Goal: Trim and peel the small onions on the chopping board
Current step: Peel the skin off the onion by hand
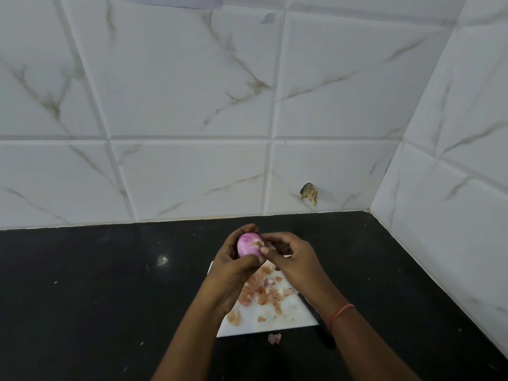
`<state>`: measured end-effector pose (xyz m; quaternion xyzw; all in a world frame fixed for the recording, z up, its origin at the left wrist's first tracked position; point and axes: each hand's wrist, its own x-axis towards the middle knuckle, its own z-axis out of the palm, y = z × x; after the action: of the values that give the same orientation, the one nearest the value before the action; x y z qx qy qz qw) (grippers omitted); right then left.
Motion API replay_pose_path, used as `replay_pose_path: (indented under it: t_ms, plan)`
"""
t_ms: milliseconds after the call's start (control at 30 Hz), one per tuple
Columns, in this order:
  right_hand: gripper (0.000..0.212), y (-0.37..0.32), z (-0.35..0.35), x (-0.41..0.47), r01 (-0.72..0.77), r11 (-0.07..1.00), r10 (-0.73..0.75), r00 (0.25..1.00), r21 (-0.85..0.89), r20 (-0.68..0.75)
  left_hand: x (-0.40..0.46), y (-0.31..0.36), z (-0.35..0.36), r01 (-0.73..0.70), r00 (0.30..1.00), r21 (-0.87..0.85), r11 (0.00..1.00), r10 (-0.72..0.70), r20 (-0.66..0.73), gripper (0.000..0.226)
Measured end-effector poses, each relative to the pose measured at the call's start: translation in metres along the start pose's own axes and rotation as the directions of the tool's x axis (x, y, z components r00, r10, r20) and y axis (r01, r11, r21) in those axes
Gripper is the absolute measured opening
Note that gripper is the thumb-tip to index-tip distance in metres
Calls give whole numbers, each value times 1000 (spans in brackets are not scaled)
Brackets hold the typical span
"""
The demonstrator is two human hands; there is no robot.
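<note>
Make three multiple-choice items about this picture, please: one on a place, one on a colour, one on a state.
1. Where do the loose peels lie?
A. on the white chopping board
B. in a bowl
C. in a sink

2. What colour is the countertop?
A. white
B. black
C. green

3. What is the state of the onion?
A. lying on the board
B. cut into slices
C. held up in both hands

Answers:
1 A: the peels are scattered on the board.
2 B: the counter is dark under the white tiles.
3 C: the left hand grips it, and the right hand pinches at its end.
</note>
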<state>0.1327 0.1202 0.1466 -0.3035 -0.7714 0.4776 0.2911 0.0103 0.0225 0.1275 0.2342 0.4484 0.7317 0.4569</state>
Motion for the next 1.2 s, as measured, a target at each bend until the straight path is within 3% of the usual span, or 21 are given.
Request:
replay_pose_path:
  t_ms: [167, 367, 467, 667, 833, 1200]
  plan:
    - [7, 1, -1, 4, 106, 990, -111, 992, -88, -54, -1, -2, 0, -29, 1000, 78, 997, 29, -2, 61]
    - [31, 4, -1, 3, 236, 958, -236, 972, -164, 15, 0, -1, -2, -14, 1000, 106, 994, 14, -1, 60]
    - [23, 5, 2, 2, 261, 945, -266, 964, -197, 0, -2, -1, -1, -26, 1000, 132, 991, 28, -9, 61]
    - [5, 6, 2, 1, 193, 967, -203, 978, -164, -42, -5, 1, 0, -99, 994, 262, 960, 110, -27, 69]
    - [8, 6, 4, 3, 141, 976, -148, 989, -166, -27, -4, -1, 2, -96, 994, 266, 959, 108, -30, 67]
    - [15, -1, 0, 1, -31, 998, 32, 999, -45, 22, -2, -5, 7, 28, 999, -16, 999, -29, -19, 53]
